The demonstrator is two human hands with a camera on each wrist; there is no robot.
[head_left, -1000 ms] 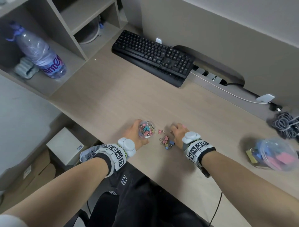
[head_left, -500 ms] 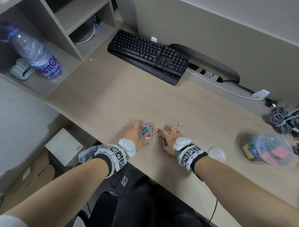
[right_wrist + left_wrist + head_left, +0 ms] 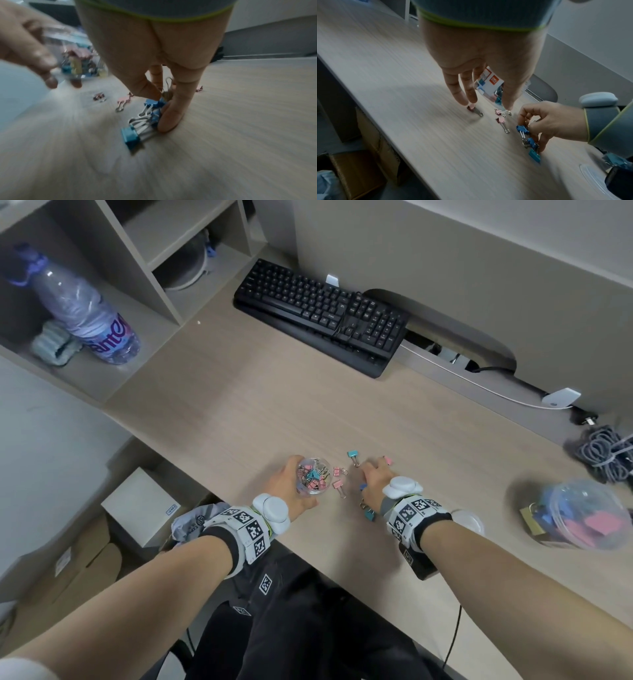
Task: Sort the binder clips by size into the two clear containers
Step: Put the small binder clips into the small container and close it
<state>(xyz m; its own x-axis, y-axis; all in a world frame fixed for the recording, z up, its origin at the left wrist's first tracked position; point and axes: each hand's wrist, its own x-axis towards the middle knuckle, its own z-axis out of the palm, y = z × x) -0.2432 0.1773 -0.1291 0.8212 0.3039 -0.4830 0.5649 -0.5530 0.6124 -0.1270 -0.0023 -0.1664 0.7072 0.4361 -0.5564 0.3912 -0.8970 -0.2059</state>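
Water bottle (image 3: 89,314) label reads "ante"; box label (image 3: 494,80) unreadable.

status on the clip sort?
Left hand holds small container, part-filled. Right hand gathering blue clips on desk. Pink clips loose between hands. Big container far right, nothing blocking.

Both forearms reach forward side by side, left hand (image 3: 289,486) with fingers curled in a cupping grip, right hand (image 3: 376,479) palm down, fingertips (image 3: 169,121) bent and pinching at the worktop.
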